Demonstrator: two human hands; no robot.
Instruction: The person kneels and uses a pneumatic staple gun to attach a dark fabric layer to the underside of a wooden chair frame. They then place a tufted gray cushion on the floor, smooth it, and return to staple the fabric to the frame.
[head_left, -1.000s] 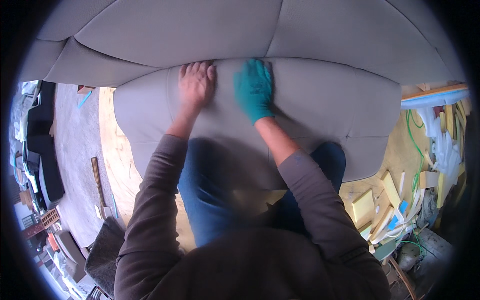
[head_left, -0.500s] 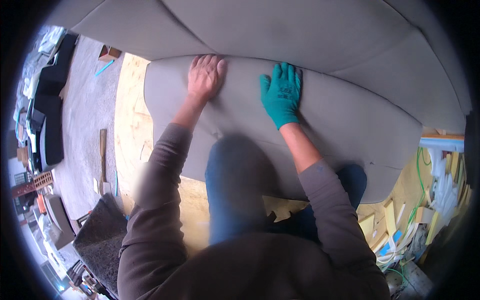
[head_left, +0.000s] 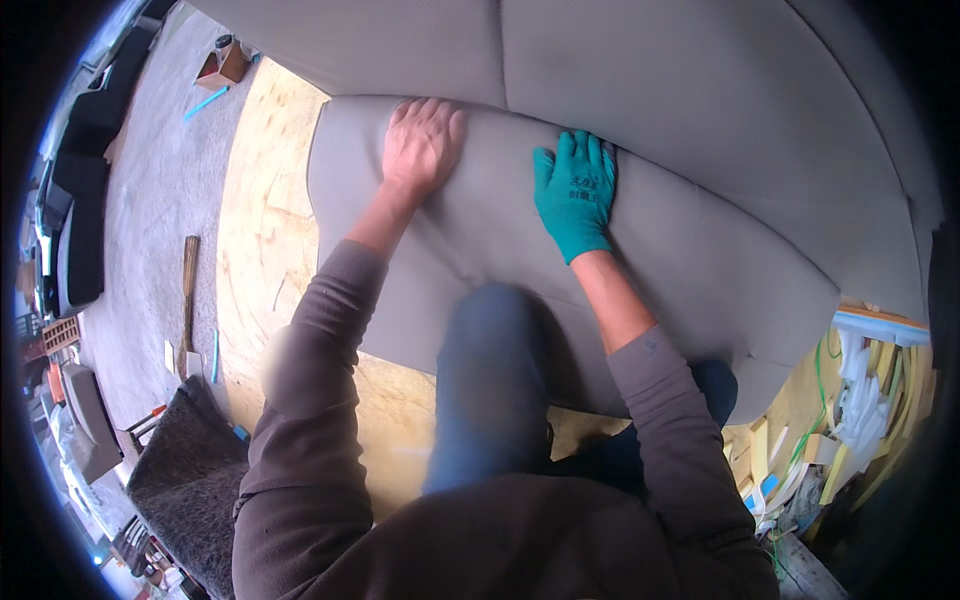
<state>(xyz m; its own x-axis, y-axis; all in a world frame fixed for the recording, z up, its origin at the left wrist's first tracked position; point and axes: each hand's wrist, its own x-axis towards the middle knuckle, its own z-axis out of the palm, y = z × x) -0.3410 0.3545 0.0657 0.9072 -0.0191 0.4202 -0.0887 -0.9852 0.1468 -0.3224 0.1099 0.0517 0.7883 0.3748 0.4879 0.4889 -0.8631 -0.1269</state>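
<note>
A grey upholstered cushion-like piece lies in front of me, its far edge meeting a larger grey padded section along a curved line. My bare left hand rests flat near that line, fingers stretched toward it. To its right, my right hand, in a teal work glove, also presses flat on the grey piece, fingertips at the same line. Neither hand grips anything. My knee in blue trousers rests on or against the near part of the cover, where faint creases show.
Light plywood extends under and left of the grey piece. Farther left, a brown stick-like bundle and a small open box lie on the grey floor. Foam strips and scraps pile up at right. A dark fuzzy-covered object stands lower left.
The view has turned and shifted slightly. Both hands stay flat on the grey piece near the meeting line, with only a small shift in the picture.
</note>
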